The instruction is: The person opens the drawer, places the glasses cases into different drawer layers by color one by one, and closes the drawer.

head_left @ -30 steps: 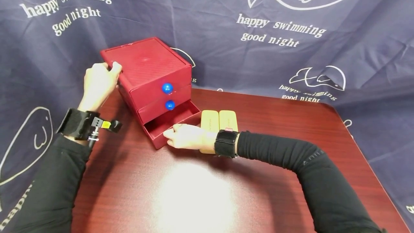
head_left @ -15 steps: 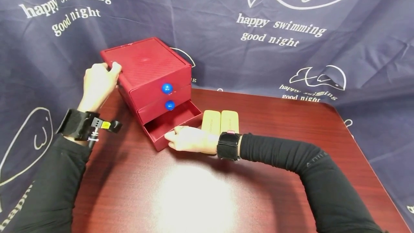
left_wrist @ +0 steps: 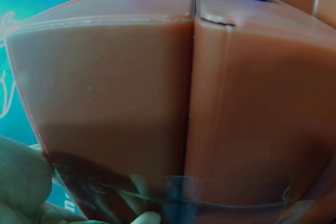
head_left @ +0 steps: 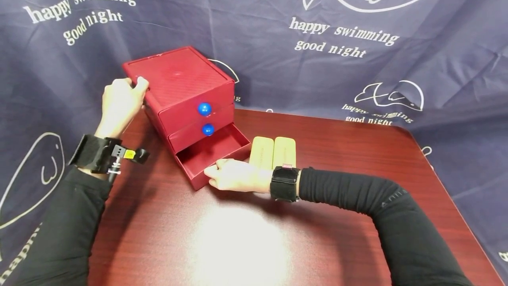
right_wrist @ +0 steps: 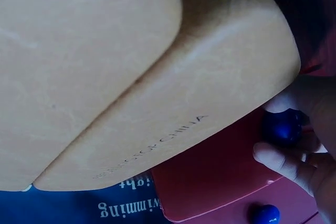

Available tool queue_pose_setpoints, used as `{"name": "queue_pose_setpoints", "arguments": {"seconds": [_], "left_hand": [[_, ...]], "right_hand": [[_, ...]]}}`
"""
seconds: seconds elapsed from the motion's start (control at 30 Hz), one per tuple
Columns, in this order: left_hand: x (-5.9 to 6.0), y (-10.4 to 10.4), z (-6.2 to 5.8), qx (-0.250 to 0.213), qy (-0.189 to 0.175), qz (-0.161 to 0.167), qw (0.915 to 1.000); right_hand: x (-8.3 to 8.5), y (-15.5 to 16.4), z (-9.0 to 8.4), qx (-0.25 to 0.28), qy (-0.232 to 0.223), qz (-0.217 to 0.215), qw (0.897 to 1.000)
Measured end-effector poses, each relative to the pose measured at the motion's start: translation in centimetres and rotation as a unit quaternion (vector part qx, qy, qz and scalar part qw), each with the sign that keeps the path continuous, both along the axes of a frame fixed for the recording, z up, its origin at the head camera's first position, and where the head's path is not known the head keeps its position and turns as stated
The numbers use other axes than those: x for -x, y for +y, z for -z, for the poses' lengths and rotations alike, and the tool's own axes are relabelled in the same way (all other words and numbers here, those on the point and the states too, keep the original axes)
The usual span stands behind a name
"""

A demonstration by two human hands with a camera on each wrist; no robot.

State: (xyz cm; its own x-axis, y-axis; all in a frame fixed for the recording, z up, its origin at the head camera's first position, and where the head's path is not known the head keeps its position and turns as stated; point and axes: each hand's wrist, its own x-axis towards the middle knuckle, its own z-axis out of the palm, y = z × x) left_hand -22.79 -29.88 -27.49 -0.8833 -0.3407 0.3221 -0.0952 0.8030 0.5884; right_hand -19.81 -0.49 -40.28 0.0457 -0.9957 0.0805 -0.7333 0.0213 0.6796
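Observation:
A red drawer cabinet (head_left: 178,74) stands on the table, its bottom drawer (head_left: 214,147) pulled out and bare inside. My left hand (head_left: 122,100) grips the cabinet's upper left edge, thumb on top. In the left wrist view, several of its fingers (left_wrist: 23,179) show against the cabinet's side. At the drawer front, my right hand (head_left: 236,176) pinches a blue knob (right_wrist: 282,127), which the head view hides. The upper two drawers are closed, with a blue upper knob (head_left: 204,109) and a blue middle knob (head_left: 208,129).
Two yellow rounded cases (head_left: 262,150) stand side by side just right of the open drawer, partly behind my right hand and wrist. The reddish-brown table (head_left: 349,242) meets a dark blue printed curtain (head_left: 270,65) at the back. Bright glare lies on the near tabletop.
The bottom drawer has slid a little further out, toward the near right, together with my right hand. The yellow cases have shifted slightly right. My left hand has stayed on the cabinet.

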Motion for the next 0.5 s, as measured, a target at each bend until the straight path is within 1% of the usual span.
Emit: {"name": "queue_pose_setpoints", "arguments": {"seconds": [0.1,0.17,0.3,0.4,0.5], "left_hand": [[0.0,0.0,0.0,-0.002,-0.003,0.0,1.0],[0.0,0.0,-0.1,-0.002,-0.004,0.0,1.0],[0.0,0.0,-0.1,-0.003,-0.004,0.001,1.0],[0.0,0.0,-0.1,-0.002,-0.003,0.001,1.0],[0.0,0.0,0.0,-0.001,-0.001,0.001,1.0]], "right_hand": [[-0.1,0.2,0.3,0.019,0.014,-0.011,1.0],[-0.3,0.3,0.4,0.028,0.009,-0.009,1.0],[-0.6,0.6,0.3,0.018,0.006,-0.003,1.0],[-0.9,0.7,0.2,0.012,0.011,0.0,1.0],[-1.2,0.9,0.3,0.025,0.009,0.001,1.0]]}}
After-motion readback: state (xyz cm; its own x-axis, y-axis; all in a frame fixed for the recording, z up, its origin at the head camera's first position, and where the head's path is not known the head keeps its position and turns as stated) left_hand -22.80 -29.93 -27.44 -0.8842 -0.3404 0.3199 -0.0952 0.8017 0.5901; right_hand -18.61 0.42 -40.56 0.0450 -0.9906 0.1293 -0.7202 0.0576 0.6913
